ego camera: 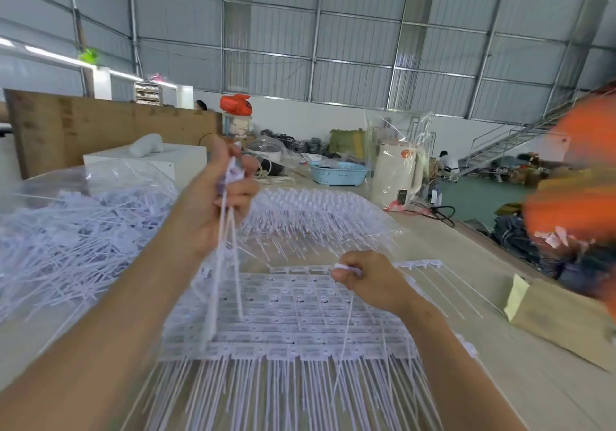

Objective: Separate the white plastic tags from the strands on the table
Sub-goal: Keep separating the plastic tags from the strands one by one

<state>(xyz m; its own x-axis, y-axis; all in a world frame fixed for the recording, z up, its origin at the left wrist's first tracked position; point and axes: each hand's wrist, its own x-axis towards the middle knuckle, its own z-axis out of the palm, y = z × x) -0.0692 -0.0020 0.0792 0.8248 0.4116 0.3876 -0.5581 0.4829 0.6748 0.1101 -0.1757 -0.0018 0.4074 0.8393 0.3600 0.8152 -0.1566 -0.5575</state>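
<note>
Sheets of white plastic tags (286, 317) fill the near centre of what I see, lying flat on the pale surface (520, 394) in overlapping rows, their thin strands (266, 394) fanning toward me past the near edge. To the left sits a big loose heap of separated strands (70, 230), partly under crumpled clear plastic film (100, 177). Farther away, past my raised hand, another layered batch of tags and strands (316, 214) rests under clear film too. On the right edge of the surface lies a tan cardboard box (560, 317), and beyond it I see a blurred orange shape (580, 177) close to the camera; what it is I cannot tell. At the far end stand a cream-coloured appliance wrapped in clear plastic (396, 170) and a light blue basket (338, 174).

My left hand (223, 194) is lifted above the sheets, fingers curled round a small bundle of white tags at the top, with several strands hanging straight down from the grip toward the rows below. My right hand (366, 280) is low, at the far edge of the nearest sheets, thumb and fingers pinching a single white tag (346, 268) in the top row; one strand runs from under that hand down toward me.
</note>
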